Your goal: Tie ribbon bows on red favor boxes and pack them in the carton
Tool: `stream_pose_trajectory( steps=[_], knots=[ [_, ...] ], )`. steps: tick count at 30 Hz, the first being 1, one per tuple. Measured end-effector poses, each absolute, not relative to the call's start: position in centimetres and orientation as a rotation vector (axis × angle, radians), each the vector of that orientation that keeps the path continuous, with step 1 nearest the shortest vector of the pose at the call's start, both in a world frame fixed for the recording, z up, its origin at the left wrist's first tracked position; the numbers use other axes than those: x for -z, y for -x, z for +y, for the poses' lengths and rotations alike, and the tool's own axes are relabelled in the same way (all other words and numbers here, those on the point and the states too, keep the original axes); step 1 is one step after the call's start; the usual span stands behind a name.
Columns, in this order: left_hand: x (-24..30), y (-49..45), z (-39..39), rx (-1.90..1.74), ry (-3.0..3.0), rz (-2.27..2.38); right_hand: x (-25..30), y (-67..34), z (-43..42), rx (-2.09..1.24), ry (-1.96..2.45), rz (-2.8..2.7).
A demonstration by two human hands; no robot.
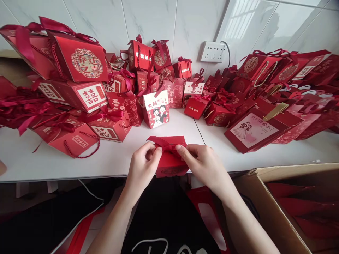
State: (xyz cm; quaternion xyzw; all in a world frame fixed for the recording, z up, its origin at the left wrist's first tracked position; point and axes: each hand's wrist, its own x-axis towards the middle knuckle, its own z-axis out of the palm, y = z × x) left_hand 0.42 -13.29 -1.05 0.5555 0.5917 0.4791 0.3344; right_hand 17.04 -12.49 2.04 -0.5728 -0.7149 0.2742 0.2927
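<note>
A small red gift box (172, 160) sits at the front edge of the white table, with a dark ornament on its near side. Across its top runs a red ribbon (165, 144) that forms a bow. My left hand (146, 159) pinches the ribbon on the left between thumb and fingers. From the right, my right hand (200, 158) pinches the other side of the bow, its thumb over the ribbon. Both hands rest close against the box, and the fingertips partly cover the ribbon's ends.
Stacked red gift boxes (88, 63) stand at the left, more along the tiled wall. A white-topped box (156, 109) is just beyond my hands. Red gift bags (251, 132) crowd the right. A power strip (212, 52) is on the wall; an open cardboard box (293, 172) stands lower right.
</note>
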Motion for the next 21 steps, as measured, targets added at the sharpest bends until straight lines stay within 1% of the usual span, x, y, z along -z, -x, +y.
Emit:
stream_pose_trajectory(
  steps=[6, 11, 21],
  knots=[
    [1.2, 0.2, -12.7, -1.225, -1.488, 1.389, -1.5, -17.6, -11.4, -0.946, 1.422, -1.811],
    [1.3, 1.2, -12.1, -1.135, -1.492, 1.276, -1.1, -18.8, -10.5, -1.150, 1.214, -1.732],
    [2.1, 1.8, -12.0, -1.134, -1.534, 1.248, 1.0, -19.5, -10.2, -1.257, 1.116, -1.559]
  ],
)
